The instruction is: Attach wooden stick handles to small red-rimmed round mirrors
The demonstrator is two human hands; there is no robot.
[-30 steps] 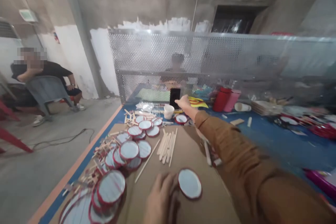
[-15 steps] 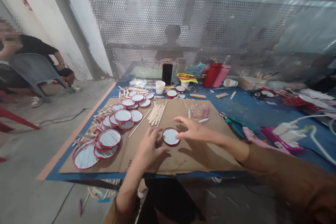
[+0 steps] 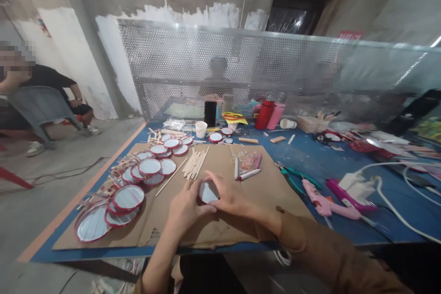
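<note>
A small round disc (image 3: 208, 191) with a pale, shiny face and a red rim is on the brown cardboard (image 3: 234, 234) in front of me. My left hand (image 3: 186, 204) curves around its left side, with the thumb at the near edge. From the right, my right hand (image 3: 230, 195) wraps the other side, fingers at the far edge and thumb at the near one. The two thumbs come close together. Parts of the rim are hidden by my fingers. Just beyond lie flat wooden sticks (image 3: 195, 163) in a loose pile.
Overlapping larger red-rimmed discs (image 3: 128, 197) cover the cardboard's left side. Markers (image 3: 249, 174) and small rubber bands (image 3: 247, 161) lie right of the sticks. Pliers (image 3: 292, 177), a pink glue gun (image 3: 325, 202) and a purple power strip (image 3: 349, 195) are farther right. A paper cup (image 3: 201, 129) stands behind.
Both hands have closed in around the small disc; the right hand, held apart with spread fingers before, now grips its side. The camera view has tilted up and shifted.
</note>
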